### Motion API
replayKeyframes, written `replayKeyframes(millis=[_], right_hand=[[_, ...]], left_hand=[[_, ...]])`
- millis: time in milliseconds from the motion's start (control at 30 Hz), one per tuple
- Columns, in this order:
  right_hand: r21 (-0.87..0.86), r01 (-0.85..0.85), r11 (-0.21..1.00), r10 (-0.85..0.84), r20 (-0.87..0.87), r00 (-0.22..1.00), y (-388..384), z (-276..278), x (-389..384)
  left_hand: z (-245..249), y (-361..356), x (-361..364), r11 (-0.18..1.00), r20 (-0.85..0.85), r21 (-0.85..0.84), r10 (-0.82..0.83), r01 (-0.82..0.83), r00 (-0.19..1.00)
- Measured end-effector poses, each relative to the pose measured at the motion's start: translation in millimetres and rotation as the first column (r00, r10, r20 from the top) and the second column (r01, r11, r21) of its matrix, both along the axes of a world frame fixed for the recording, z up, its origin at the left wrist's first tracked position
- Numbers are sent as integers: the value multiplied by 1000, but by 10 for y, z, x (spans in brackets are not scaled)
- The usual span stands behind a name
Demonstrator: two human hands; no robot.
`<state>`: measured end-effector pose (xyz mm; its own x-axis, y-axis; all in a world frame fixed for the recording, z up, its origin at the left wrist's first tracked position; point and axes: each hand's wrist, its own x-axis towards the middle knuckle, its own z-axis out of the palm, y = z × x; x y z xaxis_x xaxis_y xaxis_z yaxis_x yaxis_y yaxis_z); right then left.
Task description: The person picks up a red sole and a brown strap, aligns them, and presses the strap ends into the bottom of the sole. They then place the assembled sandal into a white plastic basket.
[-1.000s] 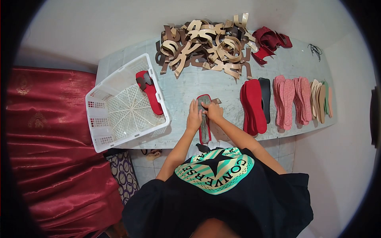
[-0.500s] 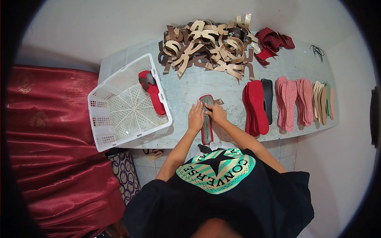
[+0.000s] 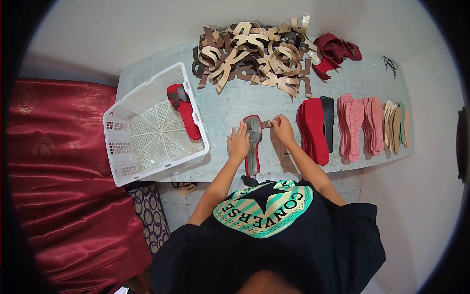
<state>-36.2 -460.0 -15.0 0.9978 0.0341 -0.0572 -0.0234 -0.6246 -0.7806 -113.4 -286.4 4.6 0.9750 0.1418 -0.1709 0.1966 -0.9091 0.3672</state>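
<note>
A red-edged sandal sole (image 3: 252, 164) lies on the table in front of me, its grey-green underside up. Across its upper part runs a brown strap (image 3: 254, 135), one end of which sticks out to the right. My left hand (image 3: 238, 145) rests along the sole's left edge, fingers stretched out and touching it. With the fingertips of my right hand (image 3: 283, 129) I pinch the brown strap end beside the sole.
A white plastic basket (image 3: 193, 156) at the left holds a red sandal (image 3: 186, 113). Beige and brown straps (image 3: 254, 59) lie heaped at the back, beside dark red straps (image 3: 335, 51). Red soles (image 3: 313, 132), pink soles (image 3: 351, 127) and other soles stand in rows at the right.
My right hand has moved off the sole to the right and now pinches the strap end. The left hand has shifted to the sole's left edge.
</note>
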Motion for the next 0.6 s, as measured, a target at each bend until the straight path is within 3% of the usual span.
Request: replayKeyframes(millis=[200, 367, 600], right_hand=[[-10, -72, 997, 71, -77, 994, -94, -172, 95], [188, -61, 980, 93, -167, 981, -89, -319, 86], [208, -117, 971, 152, -161, 975, 13, -274, 111]], left_hand=[[17, 20, 44, 998, -45, 55, -35, 37, 998], [3, 16, 60, 998, -69, 46, -47, 50, 997], [-98, 15, 33, 996, 75, 81, -48, 41, 996]])
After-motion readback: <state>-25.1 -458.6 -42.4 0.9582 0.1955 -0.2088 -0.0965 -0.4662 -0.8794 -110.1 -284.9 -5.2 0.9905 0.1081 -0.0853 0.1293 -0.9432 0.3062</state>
